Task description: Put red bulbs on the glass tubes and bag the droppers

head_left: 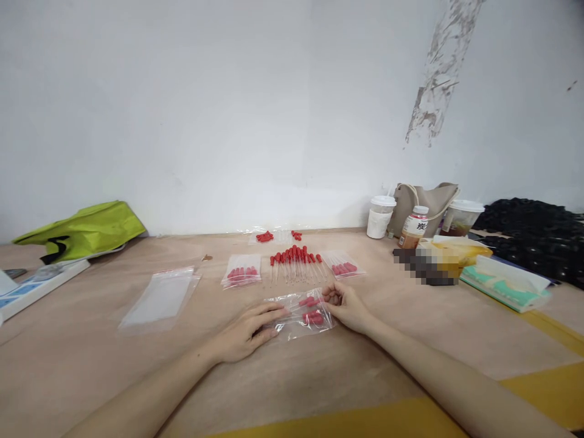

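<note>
In front of me lies a clear zip bag (pixel 296 330) with several glass droppers inside, their red rubber bulbs (pixel 312 318) towards its right end. My left hand (pixel 250 328) rests on the bag's left end, its fingers stretched out. At the right edge, my right hand (pixel 347 306) has fingers curled in a pinch on the plastic. Just beyond is a row of loose droppers (pixel 296 261), red bulbs pointing away from me. Filled bags of droppers lie either side of that row: a left bag (pixel 242 271) and a right bag (pixel 345 265).
Flat empty bags (pixel 159 298) are stacked at left. Near the wall lies a bag with red bulbs (pixel 264 237). A green bag (pixel 91 228) and white power strip (pixel 45 286) are far left. Right stand a cup (pixel 380 219), a bottle (pixel 414 228) and a tissue pack (pixel 505 285).
</note>
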`<control>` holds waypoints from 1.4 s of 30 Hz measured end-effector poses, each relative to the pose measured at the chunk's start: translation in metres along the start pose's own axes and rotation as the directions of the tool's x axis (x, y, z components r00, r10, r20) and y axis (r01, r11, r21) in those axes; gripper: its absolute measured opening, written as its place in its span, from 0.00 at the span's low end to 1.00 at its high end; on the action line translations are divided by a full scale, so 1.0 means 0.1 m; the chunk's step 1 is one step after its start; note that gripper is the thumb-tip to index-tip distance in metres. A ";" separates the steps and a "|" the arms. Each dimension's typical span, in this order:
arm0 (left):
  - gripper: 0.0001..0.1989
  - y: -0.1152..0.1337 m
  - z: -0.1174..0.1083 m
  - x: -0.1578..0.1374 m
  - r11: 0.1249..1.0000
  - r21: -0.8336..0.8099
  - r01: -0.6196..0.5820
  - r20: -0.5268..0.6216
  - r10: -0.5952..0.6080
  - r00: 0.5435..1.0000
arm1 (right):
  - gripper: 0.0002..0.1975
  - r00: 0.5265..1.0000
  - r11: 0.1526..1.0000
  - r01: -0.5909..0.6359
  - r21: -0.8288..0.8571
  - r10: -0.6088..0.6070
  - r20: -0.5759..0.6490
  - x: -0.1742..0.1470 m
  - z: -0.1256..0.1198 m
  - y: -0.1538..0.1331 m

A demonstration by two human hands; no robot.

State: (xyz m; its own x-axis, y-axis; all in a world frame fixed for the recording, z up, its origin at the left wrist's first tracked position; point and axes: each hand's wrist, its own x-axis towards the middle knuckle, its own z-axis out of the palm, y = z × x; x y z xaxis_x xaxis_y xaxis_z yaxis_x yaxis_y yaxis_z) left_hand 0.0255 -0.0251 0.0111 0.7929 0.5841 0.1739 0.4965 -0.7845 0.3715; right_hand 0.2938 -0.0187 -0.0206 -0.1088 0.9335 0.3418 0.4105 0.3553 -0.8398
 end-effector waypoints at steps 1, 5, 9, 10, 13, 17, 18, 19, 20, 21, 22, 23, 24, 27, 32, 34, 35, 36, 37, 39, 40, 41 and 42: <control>0.19 0.00 0.00 0.00 1.000 -0.004 -0.008 -0.002 0.008 1.000 | 0.09 1.000 1.000 -0.003 0.020 0.003 0.013 -0.01 0.02 0.00; 0.17 0.01 0.00 0.00 1.000 -0.013 -0.015 0.000 0.015 1.000 | 0.06 0.999 1.000 0.016 0.012 -0.017 0.031 0.01 -0.01 0.01; 0.18 0.02 -0.01 0.00 1.000 0.003 -0.013 0.004 0.013 1.000 | 0.04 0.992 0.964 -0.058 -0.261 0.026 -0.126 0.26 -0.22 0.00; 0.18 0.02 -0.01 0.00 1.000 0.009 -0.015 0.001 0.015 1.000 | 0.04 0.987 0.931 -0.111 -0.348 0.063 -0.147 0.36 -0.27 0.00; 0.19 0.01 0.00 -0.01 0.999 0.023 -0.023 0.004 0.023 1.000 | 0.06 0.972 0.839 -0.221 -0.496 0.150 -0.180 0.71 -0.36 -0.01; 0.20 -0.01 0.00 -0.02 0.998 0.060 -0.025 0.034 0.023 0.999 | 0.07 0.950 0.782 -0.309 -0.540 0.231 -0.210 1.08 -0.25 0.04; 0.20 -0.01 0.00 -0.02 0.997 0.072 -0.022 0.039 0.019 0.999 | 0.08 0.943 0.769 -0.332 -0.546 0.257 -0.211 1.14 -0.19 0.06; 0.21 -0.01 0.00 -0.02 0.996 0.082 -0.020 0.041 0.017 0.999 | 0.09 0.936 0.758 -0.351 -0.550 0.282 -0.210 1.19 -0.14 0.08; 0.21 -0.01 0.00 -0.02 0.996 0.088 -0.020 0.042 0.016 0.999 | 0.11 0.930 0.750 -0.367 -0.551 0.304 -0.206 1.23 -0.09 0.09; 0.21 -0.01 0.00 -0.03 0.996 0.091 -0.021 0.044 0.017 0.999 | 0.12 0.925 0.745 -0.380 -0.549 0.323 -0.202 1.27 -0.05 0.10; 0.21 -0.01 0.00 -0.03 0.995 0.092 -0.024 0.043 0.020 0.999 | 0.15 0.920 0.743 -0.389 -0.545 0.337 -0.198 1.29 -0.03 0.10; 0.21 -0.01 0.00 -0.03 0.995 0.091 -0.028 0.042 0.024 0.999 | 0.17 0.917 0.744 -0.396 -0.538 0.346 -0.196 1.31 -0.02 0.09; 0.21 -0.02 0.00 -0.03 0.996 0.089 -0.031 0.039 0.028 0.999 | 0.19 0.916 0.750 -0.400 -0.527 0.349 -0.199 1.31 -0.02 0.07; 0.21 -0.03 0.00 -0.03 0.995 0.088 -0.038 0.029 0.035 0.999 | 0.22 0.924 0.794 -0.383 -0.472 0.316 -0.217 1.23 -0.13 -0.04; 0.21 -0.04 0.00 -0.02 0.993 0.115 -0.037 0.036 0.033 0.999 | 0.21 0.944 0.901 -0.306 -0.307 0.246 -0.218 0.70 -0.32 -0.10; 0.20 -0.03 0.01 -0.02 0.991 0.131 -0.035 0.024 0.032 0.999 | 0.20 0.939 0.965 -0.251 -0.079 0.223 -0.261 0.45 -0.31 -0.04; 0.20 -0.03 0.02 -0.02 0.989 0.142 -0.035 0.009 0.034 0.999 | 0.20 0.930 0.973 -0.222 0.057 0.229 -0.288 0.35 -0.29 0.00; 0.20 -0.02 0.02 -0.02 0.987 0.153 -0.038 -0.008 0.040 0.999 | 0.20 0.917 0.964 -0.191 0.185 0.243 -0.315 0.27 -0.27 0.03; 0.19 -0.01 0.02 -0.02 0.986 0.162 -0.047 -0.026 0.052 0.998 | 0.19 0.904 0.943 -0.168 0.288 0.264 -0.336 0.22 -0.24 0.07; 0.18 0.01 0.03 -0.02 0.982 0.168 -0.083 -0.043 0.091 0.995 | 0.19 0.888 0.906 -0.151 0.396 0.300 -0.348 0.17 -0.20 0.11; 0.18 0.01 0.02 -0.01 0.981 0.165 -0.106 -0.044 0.114 0.992 | 0.19 0.886 0.892 -0.149 0.426 0.311 -0.342 0.16 -0.18 0.12; 0.18 0.02 0.02 -0.01 0.979 0.159 -0.126 -0.041 0.134 0.990 | 0.19 0.889 0.881 -0.149 0.448 0.317 -0.329 0.16 -0.16 0.12; 0.18 0.02 0.02 -0.01 0.978 0.153 -0.140 -0.038 0.148 0.988 | 0.19 0.896 0.873 -0.148 0.464 0.317 -0.312 0.16 -0.14 0.12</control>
State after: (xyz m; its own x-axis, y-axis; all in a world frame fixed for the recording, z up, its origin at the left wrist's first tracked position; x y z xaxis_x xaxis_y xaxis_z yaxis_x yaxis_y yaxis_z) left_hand 0.0265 -0.0276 0.0102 0.8437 0.4691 0.2611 0.4284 -0.8813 0.1994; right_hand 0.3097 0.0001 -0.0188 0.3151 0.9335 0.1710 -0.0454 0.1948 -0.9798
